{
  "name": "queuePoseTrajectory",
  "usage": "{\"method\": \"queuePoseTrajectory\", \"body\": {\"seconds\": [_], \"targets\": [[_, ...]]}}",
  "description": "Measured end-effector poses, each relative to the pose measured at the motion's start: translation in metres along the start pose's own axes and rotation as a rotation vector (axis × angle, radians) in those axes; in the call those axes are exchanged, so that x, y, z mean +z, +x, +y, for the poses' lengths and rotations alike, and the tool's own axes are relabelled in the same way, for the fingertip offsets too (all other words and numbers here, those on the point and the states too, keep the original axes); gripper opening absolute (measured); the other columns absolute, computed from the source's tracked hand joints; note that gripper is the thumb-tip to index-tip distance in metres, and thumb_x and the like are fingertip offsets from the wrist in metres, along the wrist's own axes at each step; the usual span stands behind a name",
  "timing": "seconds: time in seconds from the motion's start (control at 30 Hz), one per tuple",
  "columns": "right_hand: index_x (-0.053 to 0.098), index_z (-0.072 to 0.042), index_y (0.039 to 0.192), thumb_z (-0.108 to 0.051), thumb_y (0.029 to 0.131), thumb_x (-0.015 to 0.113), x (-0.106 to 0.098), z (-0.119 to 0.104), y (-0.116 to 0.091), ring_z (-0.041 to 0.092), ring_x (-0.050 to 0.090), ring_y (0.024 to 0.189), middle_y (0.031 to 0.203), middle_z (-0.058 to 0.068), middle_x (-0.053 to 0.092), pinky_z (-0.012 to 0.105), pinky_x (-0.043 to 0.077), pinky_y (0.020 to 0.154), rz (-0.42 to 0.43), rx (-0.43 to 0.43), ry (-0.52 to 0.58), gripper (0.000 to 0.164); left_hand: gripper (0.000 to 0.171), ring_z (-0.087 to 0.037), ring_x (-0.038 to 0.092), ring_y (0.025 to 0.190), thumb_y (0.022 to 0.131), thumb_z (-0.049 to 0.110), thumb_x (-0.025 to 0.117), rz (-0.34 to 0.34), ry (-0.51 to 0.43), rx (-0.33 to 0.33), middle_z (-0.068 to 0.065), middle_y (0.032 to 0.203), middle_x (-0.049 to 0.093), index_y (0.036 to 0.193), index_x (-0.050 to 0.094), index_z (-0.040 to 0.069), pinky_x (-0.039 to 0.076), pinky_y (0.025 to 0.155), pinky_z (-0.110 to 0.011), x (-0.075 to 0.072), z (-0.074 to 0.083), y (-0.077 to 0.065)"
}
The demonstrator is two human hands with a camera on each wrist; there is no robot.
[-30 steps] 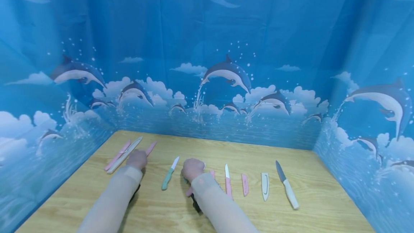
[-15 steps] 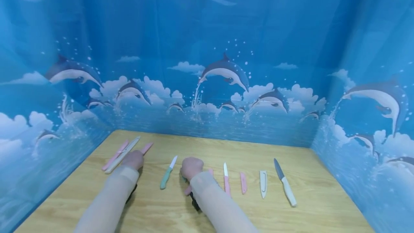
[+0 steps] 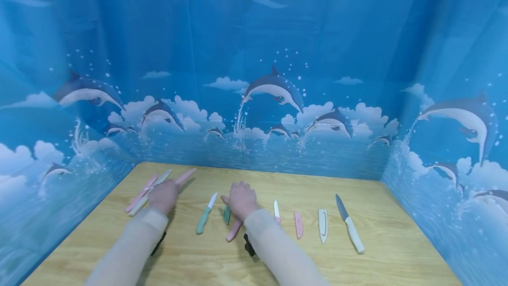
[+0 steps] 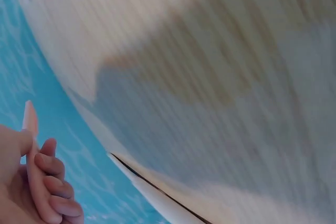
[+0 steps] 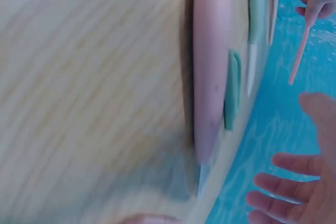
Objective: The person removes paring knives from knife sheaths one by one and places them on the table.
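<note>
My left hand (image 3: 163, 195) grips the handle of a pink knife (image 3: 185, 175), raised over the left side of the table. In the left wrist view, fingers curl round the pink handle (image 4: 39, 184), and a lighter pink part juts past the thumb; whether a sheath covers the blade I cannot tell. My right hand (image 3: 241, 200) hovers with fingers spread, holding nothing. Beneath it lies another pink-handled knife (image 5: 212, 66), its blade tip showing in the right wrist view. Beside that knife is a green sheath (image 3: 226, 214). A green-handled knife (image 3: 204, 219) lies between the hands.
Left of my left hand lie a pink piece (image 3: 139, 197) and a long cream piece (image 3: 139, 205). Toward the right are a short-bladed knife (image 3: 276, 208), a pink sheath (image 3: 298, 225), a white sheath (image 3: 323, 226) and a white-handled knife (image 3: 351, 226). Blue dolphin-printed curtains (image 3: 254, 153) border the wooden table.
My right hand has uncurled, spread its fingers and shifted slightly right, uncovering the green sheath. My left hand has lifted the pink knife and tilted it.
</note>
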State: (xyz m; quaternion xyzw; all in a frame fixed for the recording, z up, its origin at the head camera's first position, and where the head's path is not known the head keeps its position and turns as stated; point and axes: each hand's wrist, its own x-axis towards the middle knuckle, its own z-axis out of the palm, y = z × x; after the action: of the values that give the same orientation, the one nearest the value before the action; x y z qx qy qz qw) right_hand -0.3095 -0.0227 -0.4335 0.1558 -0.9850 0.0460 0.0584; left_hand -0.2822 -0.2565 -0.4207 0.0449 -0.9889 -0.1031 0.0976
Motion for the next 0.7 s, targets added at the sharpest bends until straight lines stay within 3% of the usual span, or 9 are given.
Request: {"method": "queuePoseTrajectory", "body": {"seconds": [0.07, 0.13, 0.23, 0.3, 0.43, 0.7], "targets": [[0.054, -0.005, 0.130, -0.059, 0.092, 0.053, -0.002, 0.006, -0.001, 0.030, 0.055, 0.112, 0.122, 0.014, 0.059, 0.044, 0.050, 0.092, 0.000, -0.001, 0.052, 0.066, 0.031, -0.037, 0.063, 0.067, 0.102, 0.016, 0.045, 0.054, -0.016, 0.010, -0.022, 0.074, 0.062, 0.092, 0.057, -0.010, 0.053, 0.054, -0.047, 0.003, 0.005, 0.003], [0.053, -0.005, 0.132, -0.060, 0.090, 0.055, -0.006, 0.013, -0.003, 0.032, 0.053, 0.115, 0.124, 0.014, 0.058, 0.046, 0.047, 0.095, -0.001, 0.006, 0.093, 0.069, 0.032, -0.036, 0.062, 0.066, 0.102, 0.020, 0.047, 0.088, -0.028, 0.038, -0.019, 0.073, 0.061, 0.087, 0.058, -0.006, 0.053, 0.054, -0.047, 0.004, 0.012, 0.004], [0.045, -0.007, 0.141, -0.064, 0.087, 0.056, -0.012, 0.024, -0.008, 0.036, 0.042, 0.131, 0.141, 0.016, 0.048, 0.051, 0.038, 0.105, -0.015, 0.014, 0.140, 0.078, 0.029, -0.034, 0.062, 0.067, 0.101, 0.021, 0.050, 0.127, -0.022, 0.098, -0.017, 0.075, 0.062, 0.089, 0.061, -0.003, 0.053, 0.056, -0.046, 0.005, 0.024, 0.005], [0.036, -0.011, 0.148, -0.066, 0.086, 0.056, -0.019, 0.032, -0.013, 0.039, 0.028, 0.142, 0.153, 0.017, 0.034, 0.056, 0.027, 0.113, -0.030, 0.002, 0.170, 0.085, 0.028, -0.034, 0.062, 0.069, 0.101, 0.023, 0.050, 0.124, -0.030, 0.119, -0.015, 0.076, 0.063, 0.093, 0.062, -0.001, 0.052, 0.059, -0.047, 0.004, 0.033, 0.006], [0.021, -0.016, 0.155, -0.067, 0.084, 0.058, -0.030, 0.049, -0.022, 0.040, 0.005, 0.148, 0.161, 0.015, 0.013, 0.062, 0.008, 0.116, -0.035, -0.045, 0.232, 0.095, 0.031, -0.032, 0.061, 0.073, 0.102, 0.029, 0.049, 0.102, -0.042, 0.160, -0.012, 0.077, 0.064, 0.095, 0.064, 0.003, 0.051, 0.064, -0.048, 0.003, 0.055, 0.003], [0.010, -0.019, 0.156, -0.069, 0.080, 0.061, -0.039, 0.078, -0.039, 0.038, -0.002, 0.149, 0.162, 0.014, 0.002, 0.059, 0.003, 0.118, -0.034, -0.048, 0.196, 0.105, 0.024, -0.028, 0.065, 0.082, 0.099, 0.029, 0.056, 0.119, -0.048, 0.312, -0.007, 0.085, 0.069, 0.100, 0.068, 0.008, 0.052, 0.077, -0.045, 0.009, 0.091, -0.010]]}}
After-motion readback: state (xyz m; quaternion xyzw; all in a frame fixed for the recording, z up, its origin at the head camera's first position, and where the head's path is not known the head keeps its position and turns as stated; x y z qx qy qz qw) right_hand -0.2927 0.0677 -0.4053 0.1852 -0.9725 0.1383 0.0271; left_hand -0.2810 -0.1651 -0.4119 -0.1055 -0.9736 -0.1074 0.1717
